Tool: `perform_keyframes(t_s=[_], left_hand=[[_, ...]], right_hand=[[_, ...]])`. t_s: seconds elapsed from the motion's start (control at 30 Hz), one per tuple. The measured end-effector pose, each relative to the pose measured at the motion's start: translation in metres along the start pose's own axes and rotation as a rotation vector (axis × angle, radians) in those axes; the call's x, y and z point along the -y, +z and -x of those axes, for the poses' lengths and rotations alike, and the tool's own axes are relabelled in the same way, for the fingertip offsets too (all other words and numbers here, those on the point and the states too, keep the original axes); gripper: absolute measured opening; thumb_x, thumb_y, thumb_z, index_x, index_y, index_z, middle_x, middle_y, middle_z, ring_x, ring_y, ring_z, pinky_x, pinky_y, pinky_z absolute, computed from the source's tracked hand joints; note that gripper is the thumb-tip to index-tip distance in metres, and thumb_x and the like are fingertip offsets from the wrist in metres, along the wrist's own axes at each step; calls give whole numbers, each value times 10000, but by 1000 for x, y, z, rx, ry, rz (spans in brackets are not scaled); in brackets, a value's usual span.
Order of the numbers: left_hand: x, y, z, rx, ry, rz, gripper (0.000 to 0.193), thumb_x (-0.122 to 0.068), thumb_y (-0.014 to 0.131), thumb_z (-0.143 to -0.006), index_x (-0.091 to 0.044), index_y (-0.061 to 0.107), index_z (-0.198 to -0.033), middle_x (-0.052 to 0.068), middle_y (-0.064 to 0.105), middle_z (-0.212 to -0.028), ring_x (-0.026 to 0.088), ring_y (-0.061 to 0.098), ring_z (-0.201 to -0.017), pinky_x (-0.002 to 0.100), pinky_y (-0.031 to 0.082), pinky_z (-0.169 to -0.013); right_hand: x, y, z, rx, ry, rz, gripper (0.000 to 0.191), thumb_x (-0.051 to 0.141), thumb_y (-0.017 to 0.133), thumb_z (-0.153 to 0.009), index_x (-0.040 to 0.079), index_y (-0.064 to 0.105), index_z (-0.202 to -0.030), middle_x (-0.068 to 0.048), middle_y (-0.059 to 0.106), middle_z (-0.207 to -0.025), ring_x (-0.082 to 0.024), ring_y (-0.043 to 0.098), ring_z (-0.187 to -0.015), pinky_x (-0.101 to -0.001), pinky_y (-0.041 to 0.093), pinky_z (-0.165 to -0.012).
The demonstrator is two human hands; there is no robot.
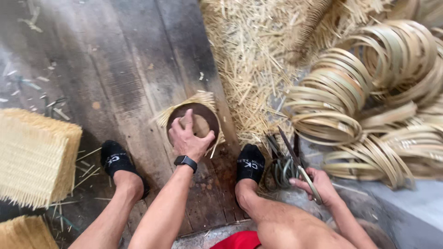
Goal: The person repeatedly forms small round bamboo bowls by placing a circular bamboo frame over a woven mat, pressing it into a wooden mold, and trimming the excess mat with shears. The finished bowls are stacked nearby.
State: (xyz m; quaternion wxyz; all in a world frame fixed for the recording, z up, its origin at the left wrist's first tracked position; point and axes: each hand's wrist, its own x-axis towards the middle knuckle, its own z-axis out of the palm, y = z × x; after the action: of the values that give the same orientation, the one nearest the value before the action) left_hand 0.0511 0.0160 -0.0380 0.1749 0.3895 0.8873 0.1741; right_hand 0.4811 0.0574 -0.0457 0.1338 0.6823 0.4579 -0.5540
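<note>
Nearest the camera: bare knees and red shorts (240, 240), person seated w/ legs apart, feet in black socks (115, 159) on a dark plank floor (115, 69).

Right hand (318, 184) sits low by the right knee, its grip wrapped tight on the handles of a pair of shears (297, 166); blades point up and away, slightly parted. Just left of the shears lie a few more dark metal tools, details too murky to tell.

Left hand (189, 138), black watch (185, 161) on the wrist, rests btwn the feet on a round dark mould (205, 115). Fingers spread, palm pressing down on top, thumb out to the right; grip apart, not clamped round anything. Thin bamboo strips (203, 97) fan out from under the mould's far edge and sides, so the woven piece lies flat on the floor beneath it.

Left side: block of stacked pale bamboo slivers (37, 152), another bundle at the bottom corner.

Farther right: big heap of coiled bamboo rings (364, 92), overlapping. Beyond, at top centre, loose pile of short bamboo offcuts (249, 60) over the floor.
</note>
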Motion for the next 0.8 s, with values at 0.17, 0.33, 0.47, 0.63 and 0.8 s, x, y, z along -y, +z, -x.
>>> perform_keyframes(t_s=[0.17,0.33,0.47,0.63,0.8], left_hand=[[-4,-13,5,-205,228,109,960,-428,865,-600,-275,520,-1483,193,468,-1362,415,493,-1195,533,484,-997],[-6,3,-10,1,133,2,934,-447,866,-628,-278,523,-1481,219,434,-1430,433,475,-1172,536,478,-957],[-4,17,-9,-113,119,66,1062,-471,910,-592,-176,450,-1503,227,410,-1430,441,430,-1230,544,405,-1037],[-14,39,8,-185,12,178,1122,-439,910,-620,-107,369,-1544,209,425,-1432,431,437,-1242,514,416,-1065],[-12,42,6,-192,48,169,1129,-429,915,-605,-105,379,-1544,217,426,-1422,437,442,-1211,523,430,-1037]], right_hand=[[87,27,-9,-82,-419,169,494,454,807,-753,14,675,-932,-89,683,-710,-221,635,-663,-405,529,-621],[144,44,-37,-53,-460,424,619,559,779,-771,2,651,-1009,-176,651,-1007,-303,658,-937,-457,531,-834],[180,62,-55,-207,-686,623,725,609,764,-761,-16,594,-1088,-210,612,-1070,-355,588,-1035,-474,502,-893],[213,82,-78,-270,-600,919,641,593,649,-866,-18,585,-1049,-202,607,-1044,-304,607,-985,-457,531,-862],[213,77,-97,-384,-728,1006,625,643,524,-991,25,610,-963,-144,617,-903,-234,615,-788,-403,548,-642]])
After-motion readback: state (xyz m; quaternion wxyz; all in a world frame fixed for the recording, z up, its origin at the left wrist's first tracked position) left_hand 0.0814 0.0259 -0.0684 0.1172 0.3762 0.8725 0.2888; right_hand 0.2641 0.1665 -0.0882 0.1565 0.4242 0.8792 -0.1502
